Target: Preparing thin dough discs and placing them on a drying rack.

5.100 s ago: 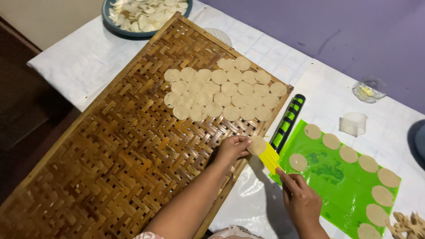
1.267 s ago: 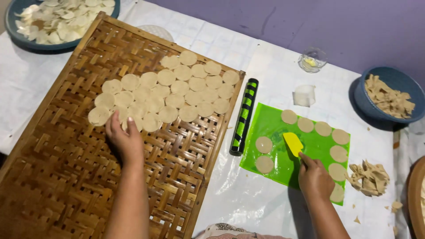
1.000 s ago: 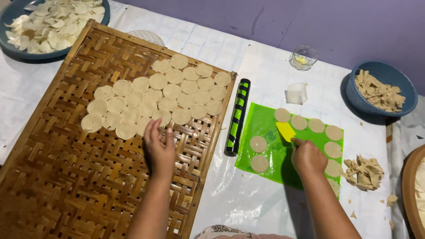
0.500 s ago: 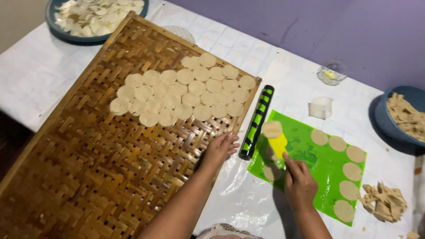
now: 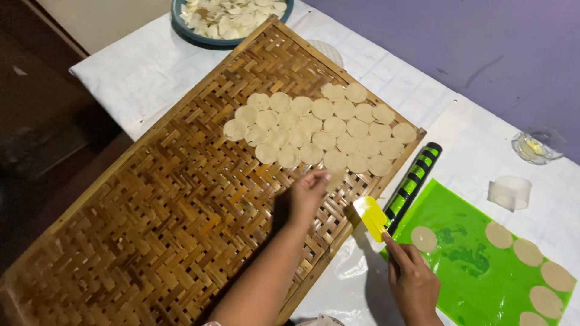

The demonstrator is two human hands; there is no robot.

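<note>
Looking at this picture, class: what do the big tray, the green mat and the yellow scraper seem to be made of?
Tray: woven bamboo or similar strips, brown with a slight sheen, in a herringbone weave.
Mat: probably silicone or soft plastic, a smooth, thin, flat, bright green sheet.
Scraper, in the right hand: likely plastic or silicone, with a smooth, glossy blade.

Left hand (image 5: 305, 196) stretched forward from the lower middle of the view, forearm bare, wrist straight, palm down, fingers (image 5: 318, 178) bunched and pinched at the tips. Right hand (image 5: 414, 284) low at the near edge, well apart from the left, back of hand up, fingers curled closed, index finger extended forward along the grip.
</note>
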